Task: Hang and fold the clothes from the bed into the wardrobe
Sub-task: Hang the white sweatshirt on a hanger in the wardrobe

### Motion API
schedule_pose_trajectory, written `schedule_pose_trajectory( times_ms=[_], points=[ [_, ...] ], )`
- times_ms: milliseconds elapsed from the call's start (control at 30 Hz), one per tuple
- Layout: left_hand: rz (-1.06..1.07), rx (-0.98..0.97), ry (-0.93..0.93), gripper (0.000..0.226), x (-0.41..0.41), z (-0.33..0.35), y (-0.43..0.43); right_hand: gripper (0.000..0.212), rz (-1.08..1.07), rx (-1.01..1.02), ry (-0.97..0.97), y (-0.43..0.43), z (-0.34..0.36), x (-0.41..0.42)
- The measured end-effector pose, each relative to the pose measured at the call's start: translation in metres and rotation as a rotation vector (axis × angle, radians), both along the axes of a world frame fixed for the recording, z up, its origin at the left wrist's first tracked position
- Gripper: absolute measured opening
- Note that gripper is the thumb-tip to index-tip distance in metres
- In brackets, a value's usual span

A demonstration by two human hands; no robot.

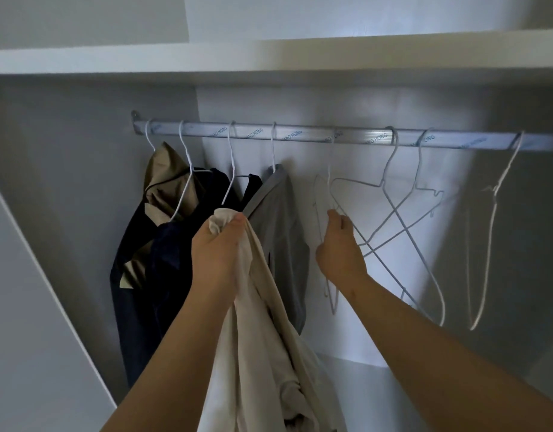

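I am facing the open wardrobe, where a metal rail (300, 137) runs across under a shelf. My left hand (217, 254) grips a bunched cream garment (265, 353) that hangs down between my arms. My right hand (340, 247) pinches the wire of an empty white hanger (328, 188) that hangs from the rail. To the left hang a beige and navy garment (163, 188), a navy garment (172, 254) and a grey shirt (284, 232), each on a white hanger.
Three more empty white wire hangers hang to the right: two crossed ones (403, 213) and a single one (487, 244). A white shelf (269, 57) sits above the rail. The wardrobe's left side panel (35, 275) stands close by.
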State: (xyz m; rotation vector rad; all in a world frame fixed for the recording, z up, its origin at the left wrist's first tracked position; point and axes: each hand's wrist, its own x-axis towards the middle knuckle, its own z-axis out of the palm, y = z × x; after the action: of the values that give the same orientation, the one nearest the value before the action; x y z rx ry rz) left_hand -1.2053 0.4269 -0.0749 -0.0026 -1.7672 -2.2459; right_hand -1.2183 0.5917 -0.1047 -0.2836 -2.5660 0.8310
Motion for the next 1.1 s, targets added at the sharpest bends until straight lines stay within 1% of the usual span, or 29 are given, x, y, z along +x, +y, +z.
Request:
schedule_pose_trajectory(
  times_ms=[67, 100, 133, 167, 200, 233, 333, 467, 533, 633, 733, 833, 900, 967, 1000, 1033, 1100],
  points=[
    [0.004, 0.012, -0.011, 0.02, -0.003, 0.0, -0.004, 0.068, -0.038, -0.287, -0.064, 0.004, 0.001, -0.008],
    [0.009, 0.018, -0.019, 0.02, -0.005, 0.0, -0.005, 0.065, -0.065, -0.422, -0.083, 0.005, 0.001, -0.011],
    [0.014, 0.024, -0.029, 0.019, -0.006, 0.0, -0.007, 0.056, -0.093, -0.524, -0.084, 0.007, 0.002, -0.014],
    [0.017, 0.029, -0.037, 0.02, -0.008, 0.001, -0.009, 0.042, -0.12, -0.58, -0.064, 0.009, 0.004, -0.016],
    [0.015, 0.034, -0.04, 0.02, -0.009, 0.001, -0.009, 0.027, -0.144, -0.602, -0.034, 0.009, 0.005, -0.018],
    [0.011, 0.037, -0.04, 0.02, -0.01, 0.002, -0.01, 0.02, -0.155, -0.614, 0.003, 0.01, 0.006, -0.02],
    [-0.001, 0.043, -0.041, 0.018, -0.01, 0.002, -0.011, 0.02, -0.129, -0.669, 0.084, 0.008, 0.008, -0.021],
    [-0.025, 0.044, -0.028, 0.017, -0.008, 0.001, -0.013, 0.005, -0.115, -0.662, 0.182, -0.001, 0.01, -0.01],
    [-0.031, 0.037, -0.029, 0.019, -0.007, -0.002, -0.015, 0.002, -0.11, -0.653, 0.189, -0.005, 0.007, -0.001],
    [-0.038, 0.023, -0.023, 0.022, -0.004, -0.007, -0.016, 0.009, -0.092, -0.635, 0.146, -0.012, -0.001, 0.015],
    [-0.038, 0.019, -0.046, 0.017, 0.003, -0.013, -0.018, 0.024, -0.081, -0.687, 0.131, -0.017, -0.017, 0.035],
    [-0.078, 0.023, -0.08, 0.013, 0.01, -0.022, -0.022, 0.032, -0.099, -0.707, 0.13, -0.02, -0.037, 0.057],
    [-0.097, 0.005, -0.098, 0.013, 0.014, -0.029, -0.025, 0.036, -0.074, -0.718, 0.095, -0.021, -0.05, 0.072],
    [-0.11, -0.002, -0.118, 0.01, 0.016, -0.035, -0.028, 0.033, 0.012, -0.754, 0.045, -0.023, -0.057, 0.084],
    [-0.117, -0.003, -0.135, 0.007, 0.016, -0.037, -0.029, 0.029, 0.063, -0.787, 0.03, -0.024, -0.058, 0.088],
    [-0.119, -0.007, -0.152, 0.01, 0.017, -0.039, -0.031, 0.022, 0.098, -0.827, 0.022, -0.025, -0.057, 0.09],
    [-0.125, -0.02, -0.17, 0.027, 0.017, -0.042, -0.033, 0.013, 0.085, -0.898, -0.005, -0.026, -0.055, 0.092]
  ],
)
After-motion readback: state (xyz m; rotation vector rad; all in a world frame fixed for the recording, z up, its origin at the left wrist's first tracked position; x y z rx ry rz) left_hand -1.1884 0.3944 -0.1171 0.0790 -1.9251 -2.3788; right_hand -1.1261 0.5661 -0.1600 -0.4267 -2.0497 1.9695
